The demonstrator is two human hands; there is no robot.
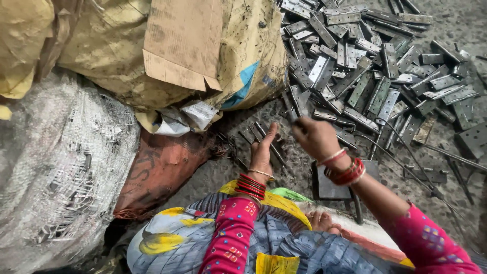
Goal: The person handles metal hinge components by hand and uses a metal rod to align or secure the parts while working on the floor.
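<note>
On the gritty grey floor, nearest the knees, the left hand lies open, fingers flat on a few dark hinge leaves. Just right, the right hand pinches a thin metal pin, pointing up-left. Beyond, toward the far right corner, sprawls a heap of flat, perforated steel hinges.

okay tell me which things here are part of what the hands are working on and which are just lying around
In hand:
right hand gripping a thin metal piece
left hand on dark hinge plates
pile of metal hinges

Lying about:
yellow sack
cardboard
white woven sack
long rods
</note>
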